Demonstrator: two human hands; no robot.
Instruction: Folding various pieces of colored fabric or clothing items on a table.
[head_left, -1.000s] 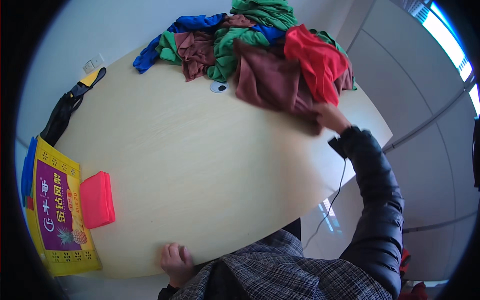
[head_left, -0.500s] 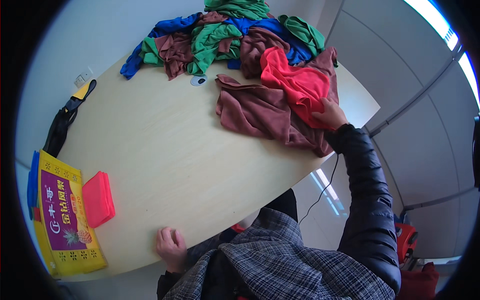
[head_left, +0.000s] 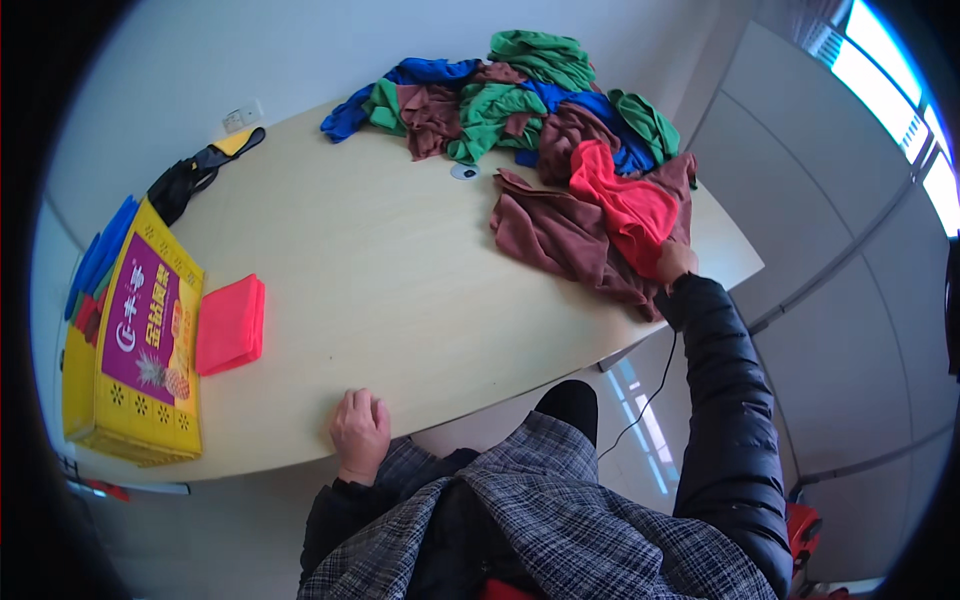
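The red cloth is lying on top of a brown cloth at the near edge of a heap of green, blue and brown cloths, toward the far right of the pale wooden table. The right hand is reaching out at the end of a dark padded sleeve and is pinching the lower corner of the red cloth, fingers closed on it as far as the view is showing, with the brown cloth just beneath. The left hand is resting on the near table edge, fingers curled loosely and holding nothing. Well apart to the left, a folded red cloth is sitting beside a yellow cardboard box, and a black strap is lying near the far left corner. A likely hazard: since the red and brown pieces are overlapping right by the table's rim, a tug may be dragging the brown cloth along and sliding it off the edge, or pulling part of the tangled heap with it. A small round white object near the heap could be getting swept along too.
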